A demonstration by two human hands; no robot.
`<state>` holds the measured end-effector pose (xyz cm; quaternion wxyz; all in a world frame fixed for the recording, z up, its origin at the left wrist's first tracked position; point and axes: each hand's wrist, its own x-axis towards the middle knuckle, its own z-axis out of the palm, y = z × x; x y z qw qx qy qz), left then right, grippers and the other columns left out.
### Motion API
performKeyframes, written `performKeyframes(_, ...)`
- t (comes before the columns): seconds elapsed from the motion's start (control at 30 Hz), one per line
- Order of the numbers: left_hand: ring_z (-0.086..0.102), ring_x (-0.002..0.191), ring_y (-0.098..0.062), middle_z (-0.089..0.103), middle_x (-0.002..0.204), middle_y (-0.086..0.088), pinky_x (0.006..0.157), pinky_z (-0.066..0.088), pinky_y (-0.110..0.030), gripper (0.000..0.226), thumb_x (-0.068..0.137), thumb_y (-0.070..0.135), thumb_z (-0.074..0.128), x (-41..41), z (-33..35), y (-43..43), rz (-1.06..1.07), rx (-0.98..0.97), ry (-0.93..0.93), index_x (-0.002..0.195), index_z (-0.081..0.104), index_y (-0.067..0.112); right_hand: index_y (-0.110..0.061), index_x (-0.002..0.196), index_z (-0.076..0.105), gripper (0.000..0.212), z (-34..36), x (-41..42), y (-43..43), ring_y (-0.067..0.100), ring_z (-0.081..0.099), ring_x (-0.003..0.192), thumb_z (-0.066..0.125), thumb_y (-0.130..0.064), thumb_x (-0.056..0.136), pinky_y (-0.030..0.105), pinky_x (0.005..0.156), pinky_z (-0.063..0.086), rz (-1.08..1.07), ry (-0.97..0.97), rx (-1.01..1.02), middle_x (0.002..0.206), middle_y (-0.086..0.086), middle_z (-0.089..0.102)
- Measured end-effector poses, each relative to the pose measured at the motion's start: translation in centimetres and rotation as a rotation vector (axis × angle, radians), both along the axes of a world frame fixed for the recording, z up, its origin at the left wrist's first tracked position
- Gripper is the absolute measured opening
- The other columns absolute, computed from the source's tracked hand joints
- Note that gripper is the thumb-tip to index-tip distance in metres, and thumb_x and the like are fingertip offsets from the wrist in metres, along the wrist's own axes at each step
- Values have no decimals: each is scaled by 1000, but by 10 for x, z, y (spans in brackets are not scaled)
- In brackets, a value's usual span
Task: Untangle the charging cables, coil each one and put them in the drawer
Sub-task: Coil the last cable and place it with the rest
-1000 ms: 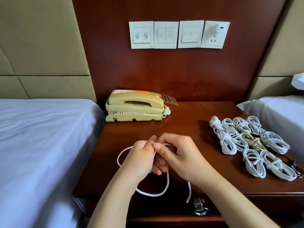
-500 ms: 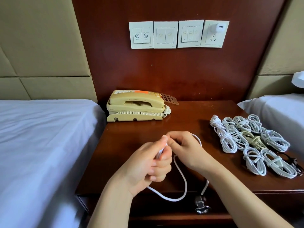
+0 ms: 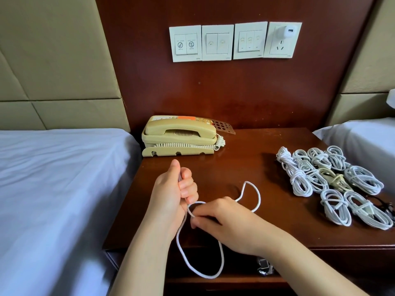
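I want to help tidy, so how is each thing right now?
Left hand, grips the white cable in a fist.
Right hand, pinches a loop of it.
White cable, uncoiled, a loop hanging past the nightstand's front.
Other cables, coiled, lying on the nightstand.
Telephone handset, on its base.
USB charger, plugged into the wall socket.
Drawer, seems pulled open.

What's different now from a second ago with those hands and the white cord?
The left hand has turned into an upright fist round the thin white charging cable. The right hand has dropped from beside it to just below, pinching a small loop. The loop once left of the hands is gone; a bend now lies to their right. The coiled white cable bundles and beige telephone stayed put.
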<state>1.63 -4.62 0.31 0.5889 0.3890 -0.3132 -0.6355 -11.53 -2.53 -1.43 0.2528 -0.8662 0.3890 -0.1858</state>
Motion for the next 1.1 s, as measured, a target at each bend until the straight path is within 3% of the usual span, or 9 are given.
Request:
performKeyframes(0.2,37,35,-10,37,41,5,37,32,-19,49,103,31,29,4,-13,-6,150,-87,-492,62,43,8,-10,77,63,23,19,-3,6,15,46,60,53,-21,96,21,56,35,35,-115,-47,64,1,55)
performKeyframes(0.3,45,32,-8,49,44,-3,36,34,-15,53,102,30,30,6,-18,-6,149,-145,-750,60,53,8,-27,69,58,29,29,-10,5,4,45,56,53,-16,96,12,56,31,-22,-326,-83,58,-15,50)
performKeyframes(0.4,45,36,-17,47,40,-4,40,35,-21,72,101,41,23,1,-16,-1,-61,-105,-615,44,57,16,-27,70,56,31,28,-14,0,1,60,62,51,-12,97,12,64,42,-64,-487,-100,62,-17,61)
performKeyframes(0.5,39,36,-17,41,41,-3,41,33,-24,76,93,58,20,-7,-12,6,-281,-33,-507,38,53,18,-12,75,62,24,20,-14,-8,11,65,63,53,-18,97,34,66,51,-149,-534,-114,64,0,66)
performKeyframes(0.67,25,34,-9,29,42,0,35,22,-18,66,94,55,20,-14,-4,19,-478,-26,-386,51,44,11,-10,70,62,27,11,-18,-24,4,47,52,59,-26,92,21,53,38,-233,-600,-132,54,-5,53)
performKeyframes(0.8,20,35,-6,22,44,4,35,21,-18,50,90,43,37,-15,-1,22,-453,-115,-320,48,44,16,1,67,57,43,2,-21,-34,10,36,55,53,-31,95,27,54,31,-217,-593,6,56,9,42)
performKeyframes(0.9,21,34,-5,23,43,5,34,23,-18,53,96,34,33,-13,-3,22,-421,-119,-214,48,46,16,0,65,55,40,-6,-18,-34,9,37,57,48,-19,99,26,57,32,-199,-517,134,58,2,44)
performKeyframes(1.03,24,31,-4,26,42,5,31,25,-16,58,99,34,28,-5,2,15,-285,-97,36,47,46,14,-25,63,60,35,-10,-10,-22,4,42,53,49,-15,96,21,58,35,-191,-229,130,56,-10,54)
performKeyframes(1.1,26,30,-4,28,40,6,31,26,-14,62,100,37,25,1,6,9,-190,-65,112,46,46,14,-24,77,67,26,-8,-6,-11,6,50,63,50,-19,95,20,64,40,-155,-93,92,70,-7,62)
